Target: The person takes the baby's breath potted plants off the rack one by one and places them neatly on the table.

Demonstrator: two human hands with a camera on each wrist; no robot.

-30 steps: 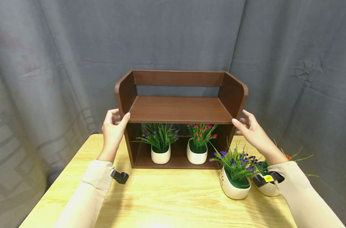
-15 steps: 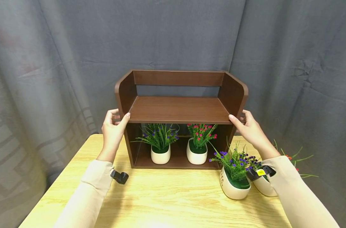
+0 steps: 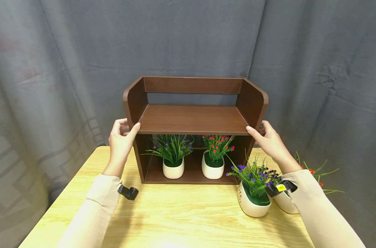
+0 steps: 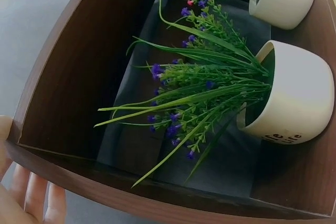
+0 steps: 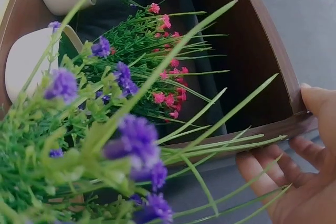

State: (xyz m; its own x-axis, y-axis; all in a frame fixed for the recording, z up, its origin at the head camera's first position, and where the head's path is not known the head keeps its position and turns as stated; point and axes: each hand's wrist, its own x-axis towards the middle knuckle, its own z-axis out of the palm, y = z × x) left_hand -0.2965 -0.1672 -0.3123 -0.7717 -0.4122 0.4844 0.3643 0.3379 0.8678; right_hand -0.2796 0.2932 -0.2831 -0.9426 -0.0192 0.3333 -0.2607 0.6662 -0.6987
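A dark brown two-tier wooden shelf (image 3: 194, 119) stands on the table between both hands. My left hand (image 3: 119, 144) grips its left side panel, thumb on the front edge of the upper board and fingers behind the panel's outer face. On the opposite side my right hand (image 3: 269, 144) holds the right panel the same way. In the lower tier sit two white pots, one with a purple-flowered plant (image 3: 172, 151) on the left, one with a red-flowered plant (image 3: 218, 146) on the right. The right wrist view shows the right fingers (image 5: 262, 171) against the panel's outside.
Another potted purple-flowered plant (image 3: 254, 196) stands at the shelf's front right corner. Behind it, a further white pot (image 3: 285, 201) with orange-red flowers is partly hidden by the right wrist. The light wooden table (image 3: 175, 220) extends in front, and a grey curtain (image 3: 194, 38) hangs behind.
My right thumb has moved inward onto the front edge of the upper board, and the right hand has closed nearer to the panel. The left hand keeps its hold.
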